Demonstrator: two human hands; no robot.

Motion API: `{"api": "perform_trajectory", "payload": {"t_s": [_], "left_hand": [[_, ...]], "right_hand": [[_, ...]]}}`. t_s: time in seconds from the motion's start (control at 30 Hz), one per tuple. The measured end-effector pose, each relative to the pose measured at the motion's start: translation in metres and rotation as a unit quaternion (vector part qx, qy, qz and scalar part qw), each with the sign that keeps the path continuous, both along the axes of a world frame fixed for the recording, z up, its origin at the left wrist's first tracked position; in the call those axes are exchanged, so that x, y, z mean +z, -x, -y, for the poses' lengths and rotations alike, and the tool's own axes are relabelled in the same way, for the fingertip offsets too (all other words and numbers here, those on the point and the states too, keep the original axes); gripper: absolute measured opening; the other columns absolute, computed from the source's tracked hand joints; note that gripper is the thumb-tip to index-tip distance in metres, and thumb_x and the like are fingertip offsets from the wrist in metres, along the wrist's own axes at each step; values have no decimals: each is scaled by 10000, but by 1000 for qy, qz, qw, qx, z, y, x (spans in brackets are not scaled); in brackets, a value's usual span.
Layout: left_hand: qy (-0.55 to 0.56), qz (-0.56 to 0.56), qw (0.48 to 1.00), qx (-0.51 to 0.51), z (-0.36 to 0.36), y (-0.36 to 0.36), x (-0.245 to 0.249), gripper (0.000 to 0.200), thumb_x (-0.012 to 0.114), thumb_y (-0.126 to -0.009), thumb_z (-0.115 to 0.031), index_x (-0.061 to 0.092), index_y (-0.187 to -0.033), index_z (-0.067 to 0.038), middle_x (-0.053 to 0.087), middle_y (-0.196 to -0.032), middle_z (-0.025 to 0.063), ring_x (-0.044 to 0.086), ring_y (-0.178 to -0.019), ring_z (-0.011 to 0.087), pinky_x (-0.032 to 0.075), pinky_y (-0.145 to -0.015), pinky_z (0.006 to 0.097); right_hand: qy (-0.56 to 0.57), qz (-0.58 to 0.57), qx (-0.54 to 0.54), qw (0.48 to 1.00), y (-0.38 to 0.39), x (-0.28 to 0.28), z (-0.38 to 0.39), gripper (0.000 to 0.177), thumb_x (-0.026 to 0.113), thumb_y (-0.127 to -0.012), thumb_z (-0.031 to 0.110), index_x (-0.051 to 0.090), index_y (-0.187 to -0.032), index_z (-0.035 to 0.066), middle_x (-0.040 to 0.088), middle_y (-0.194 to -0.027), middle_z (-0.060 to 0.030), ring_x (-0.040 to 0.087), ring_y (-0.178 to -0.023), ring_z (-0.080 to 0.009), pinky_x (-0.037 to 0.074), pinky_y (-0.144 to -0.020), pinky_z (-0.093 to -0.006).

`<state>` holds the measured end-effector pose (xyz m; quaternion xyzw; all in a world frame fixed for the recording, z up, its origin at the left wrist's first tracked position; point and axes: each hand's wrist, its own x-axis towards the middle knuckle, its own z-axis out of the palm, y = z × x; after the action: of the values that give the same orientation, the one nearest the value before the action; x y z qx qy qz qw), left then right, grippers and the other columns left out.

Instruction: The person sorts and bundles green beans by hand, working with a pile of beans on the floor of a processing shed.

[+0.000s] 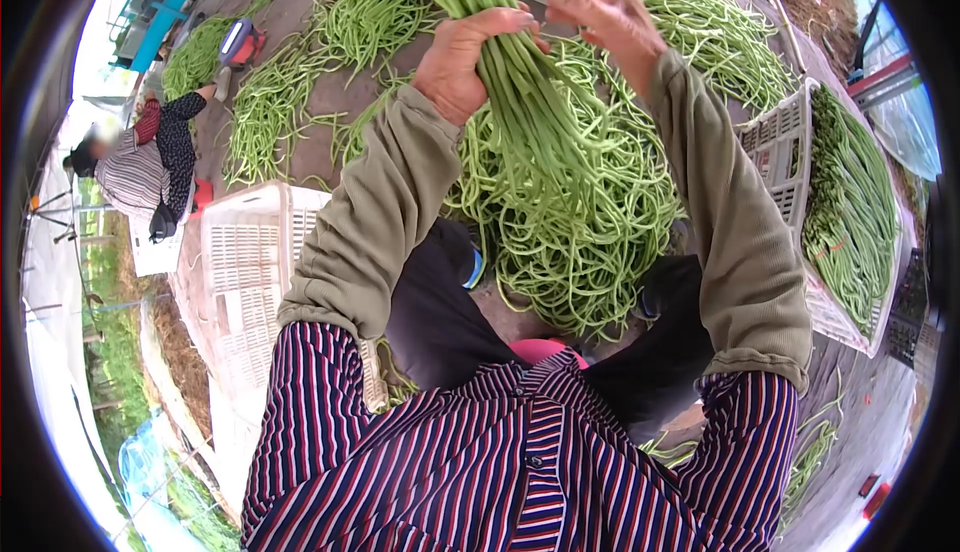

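My left hand is wrapped round a thick bunch of long green beans, held up in front of me. The bunch's upper ends run out of the top of the view, and its lower ends fan out to the right. Beside the bunch, slightly apart from it, my right hand is raised with loosely bent fingers and no visible thing in it. Beneath both hands lies a big tangled heap of long beans on the ground, between my legs.
A white crate packed with neatly laid beans stands at right, and another pale crate at left. More bean piles spread ahead. At far left a person in striped clothes sits near a blue-and-red object.
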<state>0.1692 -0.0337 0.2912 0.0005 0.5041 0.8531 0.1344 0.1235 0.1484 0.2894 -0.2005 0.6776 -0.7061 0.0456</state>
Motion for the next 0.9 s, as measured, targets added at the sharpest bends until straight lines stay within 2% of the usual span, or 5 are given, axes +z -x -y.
{"api": "perform_trajectory", "payload": {"t_s": [0.17,0.53,0.63,0.8,0.9], "left_hand": [[31,-107,991,70,15,-8,20,323,641,-757,-36,513,-1044,41,603,-843,130,639,-748,236,552,-685,336],[161,-252,939,169,35,-51,82,256,668,-758,-10,569,-987,45,606,-881,92,635,-743,192,538,-666,299],[254,-402,857,201,39,-57,124,216,665,-759,-11,580,-951,43,609,-831,80,636,-716,210,547,-654,328],[212,-365,874,241,25,-79,206,145,553,-862,-122,586,-776,-10,609,-724,52,601,-628,140,506,-599,262],[190,-353,892,209,41,-78,231,128,544,-863,-115,585,-810,-5,613,-735,58,612,-654,156,522,-642,273]], "right_hand": [[-86,87,184,975,-25,-22,29,824,739,-639,577,571,-1104,-83,608,-1019,-176,581,-979,-219,448,-850,-305],[-82,-137,178,971,-50,44,67,353,677,-797,231,575,-1033,-11,502,-731,22,424,-668,-47,359,-574,-223],[-95,-273,106,952,-49,81,83,337,676,-792,217,582,-1017,-17,535,-711,-9,475,-640,-74,410,-574,-251],[-139,-373,-57,915,-71,155,95,312,602,-749,133,504,-1015,3,581,-753,-169,597,-668,-252,479,-631,-322],[62,-426,-24,902,-70,171,98,281,589,-775,164,538,-989,-11,554,-663,-169,512,-558,-286,421,-561,-374]]}}
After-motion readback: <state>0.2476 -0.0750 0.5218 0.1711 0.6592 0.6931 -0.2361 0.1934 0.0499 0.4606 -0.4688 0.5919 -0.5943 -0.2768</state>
